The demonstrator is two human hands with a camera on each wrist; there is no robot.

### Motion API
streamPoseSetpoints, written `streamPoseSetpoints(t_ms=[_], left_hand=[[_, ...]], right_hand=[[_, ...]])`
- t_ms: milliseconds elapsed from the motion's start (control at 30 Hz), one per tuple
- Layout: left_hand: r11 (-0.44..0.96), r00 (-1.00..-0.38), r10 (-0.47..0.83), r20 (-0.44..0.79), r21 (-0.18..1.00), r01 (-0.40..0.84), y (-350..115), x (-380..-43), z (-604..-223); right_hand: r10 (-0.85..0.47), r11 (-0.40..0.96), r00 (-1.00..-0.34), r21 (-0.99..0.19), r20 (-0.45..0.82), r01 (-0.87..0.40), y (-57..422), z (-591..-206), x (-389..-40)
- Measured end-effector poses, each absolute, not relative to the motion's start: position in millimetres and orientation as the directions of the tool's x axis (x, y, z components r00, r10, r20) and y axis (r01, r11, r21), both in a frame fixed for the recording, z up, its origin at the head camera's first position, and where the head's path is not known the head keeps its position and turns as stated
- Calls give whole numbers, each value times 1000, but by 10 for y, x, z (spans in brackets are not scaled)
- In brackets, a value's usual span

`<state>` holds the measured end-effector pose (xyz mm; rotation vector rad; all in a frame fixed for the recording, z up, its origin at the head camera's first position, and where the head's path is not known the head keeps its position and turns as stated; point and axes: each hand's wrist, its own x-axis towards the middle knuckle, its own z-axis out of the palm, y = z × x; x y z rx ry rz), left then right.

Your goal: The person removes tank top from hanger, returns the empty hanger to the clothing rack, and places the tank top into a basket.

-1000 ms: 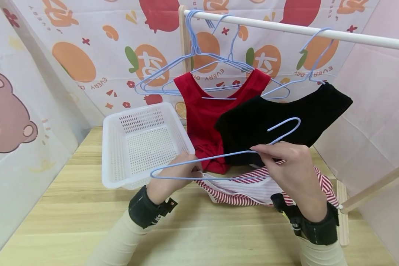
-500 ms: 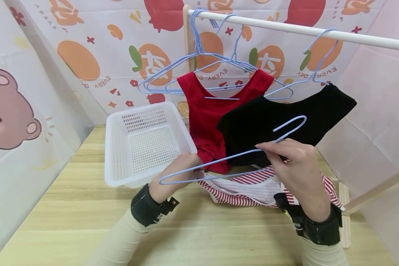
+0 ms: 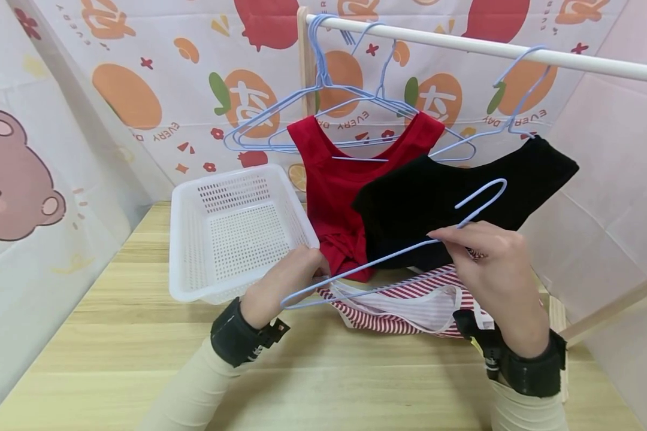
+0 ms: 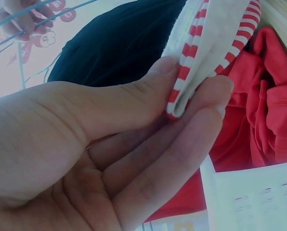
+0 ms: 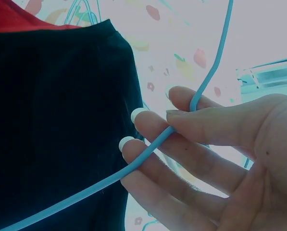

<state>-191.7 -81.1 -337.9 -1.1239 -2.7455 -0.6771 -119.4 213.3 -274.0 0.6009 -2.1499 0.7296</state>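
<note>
A red-and-white striped garment [image 3: 383, 324] with a white lining lies on the table in front of the hanging clothes. My left hand [image 3: 288, 280] pinches its edge between thumb and fingers; the left wrist view shows the folded striped trim [image 4: 182, 79] in that grip. A light blue clothes hanger [image 3: 374, 263] is held in my right hand [image 3: 498, 269], by the wire just below its hook. The hook points up and right, while the far end of the hanger slants down-left, overlapping the left wrist area and the garment.
A white plastic basket [image 3: 182, 251] stands left of the garment. From the white rail [image 3: 463, 43] hang a red tank top [image 3: 323, 173], a black top [image 3: 404, 197] and several bare blue hangers [image 3: 272, 108]. A wooden rack leg [image 3: 614, 311] rises at right.
My right hand has moved right and slightly up with the hanger, whose far end has swung right and tilted lower. The left hand keeps its pinch on the striped garment.
</note>
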Motion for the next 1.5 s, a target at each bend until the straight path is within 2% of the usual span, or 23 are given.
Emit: streamPoseSetpoints(t_ms=[200,400,1000,1500], left_hand=[[628,-716,652,248,352,694,-832,-1911,-3363],[640,-728,647,226,357,680,-838,-1892,-3357],[629,-717,651,248,353,693,-850,-1877,-3367],[642,-725,642,250,343,686,-825,-1893,-3410]], right_hand=[[-168,758,-609,-293,775,-583,2205,-2705,-1193],[-130,768,-644,-333,754,-546,2275,-2705,-1185],[-86,808,-649,-329,756,-490,2447,-2684,-1204],[-47,824,-681,-357,730,-440,2547,-2677,-1197]])
